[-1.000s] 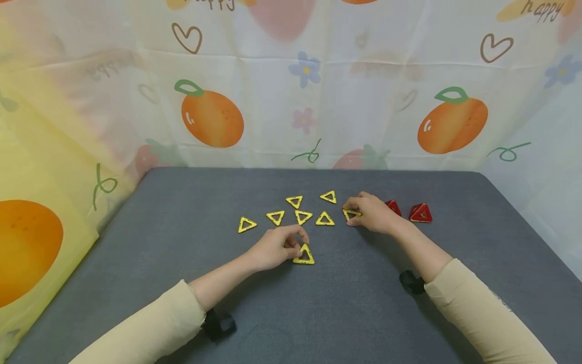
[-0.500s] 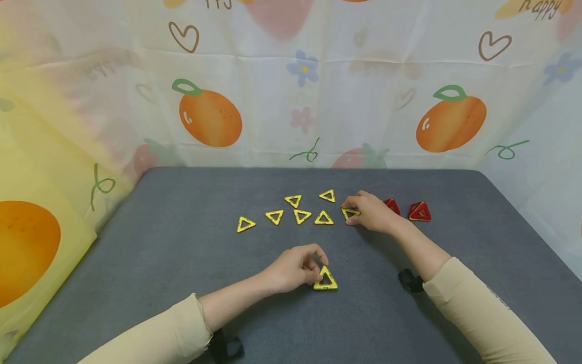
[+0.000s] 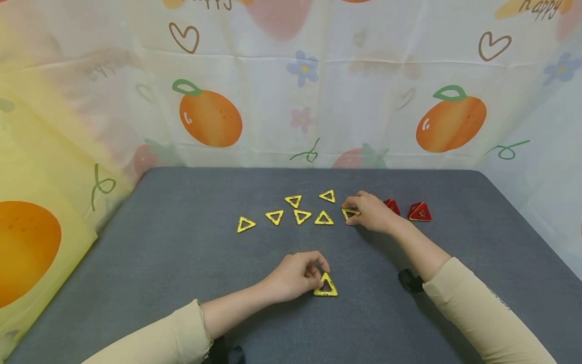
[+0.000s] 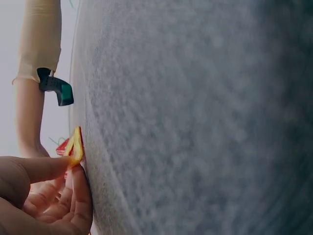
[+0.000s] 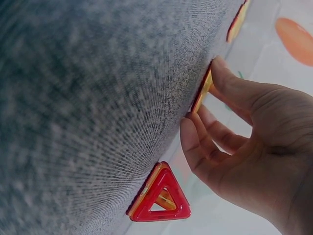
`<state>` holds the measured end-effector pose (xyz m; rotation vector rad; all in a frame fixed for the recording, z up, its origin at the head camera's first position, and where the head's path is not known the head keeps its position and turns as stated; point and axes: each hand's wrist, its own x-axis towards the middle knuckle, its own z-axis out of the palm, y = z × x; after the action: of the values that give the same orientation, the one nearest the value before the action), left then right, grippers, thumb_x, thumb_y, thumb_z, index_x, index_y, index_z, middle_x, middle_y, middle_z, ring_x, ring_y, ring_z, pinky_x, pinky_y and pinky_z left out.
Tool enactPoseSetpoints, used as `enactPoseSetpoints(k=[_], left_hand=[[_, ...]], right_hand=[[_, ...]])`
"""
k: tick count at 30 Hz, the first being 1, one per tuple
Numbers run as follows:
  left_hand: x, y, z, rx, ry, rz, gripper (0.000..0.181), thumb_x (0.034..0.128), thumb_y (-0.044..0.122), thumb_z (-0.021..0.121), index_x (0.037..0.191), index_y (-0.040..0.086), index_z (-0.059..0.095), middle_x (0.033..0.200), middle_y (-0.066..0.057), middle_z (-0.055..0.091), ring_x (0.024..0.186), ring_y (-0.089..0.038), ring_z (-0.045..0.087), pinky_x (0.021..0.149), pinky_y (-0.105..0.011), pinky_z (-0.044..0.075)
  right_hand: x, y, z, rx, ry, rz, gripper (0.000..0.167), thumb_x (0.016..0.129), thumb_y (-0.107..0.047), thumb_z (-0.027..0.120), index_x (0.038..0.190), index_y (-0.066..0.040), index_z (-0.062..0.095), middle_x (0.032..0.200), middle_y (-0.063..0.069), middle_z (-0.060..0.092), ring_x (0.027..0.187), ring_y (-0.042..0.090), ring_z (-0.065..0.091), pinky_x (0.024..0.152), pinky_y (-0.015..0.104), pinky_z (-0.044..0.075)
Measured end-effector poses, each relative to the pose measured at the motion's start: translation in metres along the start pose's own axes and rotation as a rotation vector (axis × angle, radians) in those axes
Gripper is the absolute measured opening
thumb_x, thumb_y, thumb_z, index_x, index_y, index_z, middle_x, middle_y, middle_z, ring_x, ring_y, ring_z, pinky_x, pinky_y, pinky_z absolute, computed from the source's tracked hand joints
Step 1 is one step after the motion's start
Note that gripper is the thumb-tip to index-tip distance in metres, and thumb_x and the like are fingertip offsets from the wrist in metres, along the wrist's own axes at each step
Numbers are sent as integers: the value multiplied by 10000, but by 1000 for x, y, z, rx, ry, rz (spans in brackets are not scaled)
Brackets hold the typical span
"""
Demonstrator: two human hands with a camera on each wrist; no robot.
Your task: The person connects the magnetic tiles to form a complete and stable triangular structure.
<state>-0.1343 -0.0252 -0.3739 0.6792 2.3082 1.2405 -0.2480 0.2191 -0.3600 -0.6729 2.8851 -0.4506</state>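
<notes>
My left hand (image 3: 293, 277) pinches a yellow triangular frame tile (image 3: 334, 291) by its left edge, low over the front middle of the table or on it. The left wrist view shows this tile (image 4: 79, 147) with a red rim, thumb and fingers on its near end. Farther back, my right hand (image 3: 370, 212) has its thumb and fingertips on opposite edges of another yellow triangular tile (image 3: 351, 211), which lies flat in the right wrist view. Between the hands and the back edge lie several more yellow triangular tiles (image 3: 324, 223).
To the right of my right hand stands a red pyramid of triangular tiles (image 3: 419, 212); a second red piece (image 3: 391, 206) is partly hidden behind that hand. The grey table (image 3: 182, 273) ends at a printed cloth backdrop (image 3: 268, 101).
My left hand has carried its yellow triangular tile to the right and nearer the table's front, slowing in the last half second. My right hand stays at its tile.
</notes>
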Motion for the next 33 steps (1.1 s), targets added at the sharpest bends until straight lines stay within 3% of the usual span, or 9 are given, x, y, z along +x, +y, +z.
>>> enactPoseSetpoints(k=[4, 11, 17, 25, 33], left_hand=[[-1, 1, 1, 49, 33, 5, 161, 876, 0, 681, 1021, 66, 656, 803, -37, 650, 635, -73, 542, 559, -186, 422], [-2, -2, 0, 141, 95, 13, 171, 834, 57, 758, 989, 33, 688, 895, -74, 588, 736, -96, 534, 648, -201, 433], [-1, -10, -6, 129, 69, 21, 256, 840, 134, 779, 1062, 40, 692, 936, -63, 582, 732, -64, 560, 650, -190, 459], [-5, -20, -9, 151, 47, 82, 420, 735, 206, 882, 1094, 89, 697, 913, -12, 594, 707, -12, 541, 650, -167, 493], [-5, -21, -7, 192, 40, 119, 378, 746, 203, 873, 1074, 109, 709, 882, -16, 577, 697, -28, 511, 643, -159, 465]], right_hand=[[0, 0, 0, 2, -1, 3, 401, 887, -213, 731, 1253, -71, 651, 1161, 187, 609, 1086, 339, 591, 896, 484, 515], [1, -1, 0, 0, -1, 4, 395, 887, -213, 732, 1248, -72, 655, 1148, 185, 610, 1072, 334, 596, 889, 482, 518], [1, -1, 1, -6, 3, -6, 389, 891, -213, 729, 1246, -71, 656, 1158, 188, 614, 1074, 336, 596, 887, 481, 519], [-1, -1, 1, 2, 6, -7, 390, 889, -211, 732, 1243, -66, 657, 1146, 183, 613, 1072, 337, 593, 886, 478, 520], [0, -3, 0, 0, -3, 5, 392, 895, -212, 724, 1252, -63, 655, 1155, 183, 615, 1080, 337, 592, 903, 485, 514]])
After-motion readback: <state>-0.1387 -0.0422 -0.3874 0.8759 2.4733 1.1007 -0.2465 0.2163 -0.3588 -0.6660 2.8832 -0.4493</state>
